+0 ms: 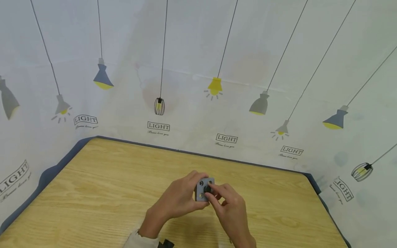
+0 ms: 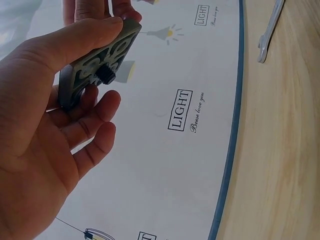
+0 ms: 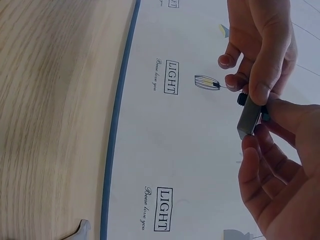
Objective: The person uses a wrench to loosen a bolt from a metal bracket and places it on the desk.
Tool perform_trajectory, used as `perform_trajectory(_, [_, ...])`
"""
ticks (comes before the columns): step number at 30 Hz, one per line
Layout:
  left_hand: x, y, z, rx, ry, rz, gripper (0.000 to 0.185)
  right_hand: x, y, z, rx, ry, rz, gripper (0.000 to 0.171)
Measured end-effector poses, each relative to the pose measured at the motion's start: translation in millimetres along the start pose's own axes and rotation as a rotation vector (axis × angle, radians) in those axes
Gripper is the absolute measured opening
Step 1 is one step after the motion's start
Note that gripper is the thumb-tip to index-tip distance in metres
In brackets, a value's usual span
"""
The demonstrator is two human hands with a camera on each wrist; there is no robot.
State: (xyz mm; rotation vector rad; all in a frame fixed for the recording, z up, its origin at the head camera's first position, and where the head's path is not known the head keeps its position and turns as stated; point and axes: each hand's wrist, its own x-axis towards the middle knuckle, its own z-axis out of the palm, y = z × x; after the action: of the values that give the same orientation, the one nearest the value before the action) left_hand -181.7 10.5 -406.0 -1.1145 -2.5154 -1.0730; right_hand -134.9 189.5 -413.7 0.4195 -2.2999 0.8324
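Note:
A small grey square plate point(image 1: 198, 197) with round holes near its corners is held above the table. My left hand point(image 1: 175, 199) grips it by opposite edges, thumb on one side and fingers on the other. At the plate's middle, the thumb and index finger of my right hand point(image 1: 232, 208) pinch the black head of a bolt point(image 1: 207, 189). On the ribbed back face, the bolt's black threaded end point(image 2: 106, 74) sticks out, clear of the left fingertips. Seen edge-on in the right wrist view, the plate point(image 3: 249, 119) sits between both hands.
The wood-grain table point(image 1: 124, 172) has a dark blue edge point(image 1: 178, 150) along a white curtain point(image 1: 186, 51) printed with lamps. A grey wrench-like tool point(image 2: 270, 32) lies on the table in the left wrist view. Beside the left sleeve is a black object point(image 1: 167, 244).

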Motion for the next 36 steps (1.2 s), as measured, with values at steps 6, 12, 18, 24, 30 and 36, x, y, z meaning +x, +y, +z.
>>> perform_trajectory(6, [-0.9,0.1,0.2,-0.003,0.002,-0.002,0.060,0.3,-0.9,-0.1,0.003,-0.010,0.002,0.022])
perform_trajectory(12, [-2.2,0.1,0.8,-0.012,-0.004,-0.004,0.059,-1.3,-1.5,0.1,0.009,-0.034,0.045,0.022])
perform_trajectory(18, [-2.6,0.2,0.9,-0.009,-0.002,-0.003,0.059,-3.8,-2.5,0.1,0.004,-0.051,0.070,0.024])
perform_trajectory(24, [-2.4,1.2,-1.1,-0.012,-0.011,-0.009,0.059,-4.3,-7.2,0.8,-0.017,-0.018,0.096,0.026])
perform_trajectory(30, [-1.4,1.7,-1.4,0.000,-0.002,0.003,0.059,-1.8,-5.9,6.1,-0.051,0.086,0.027,0.020])
perform_trajectory(36, [-2.2,1.6,-1.5,0.030,-0.002,0.008,0.059,-1.7,-7.0,8.4,-0.037,0.104,0.016,0.018])
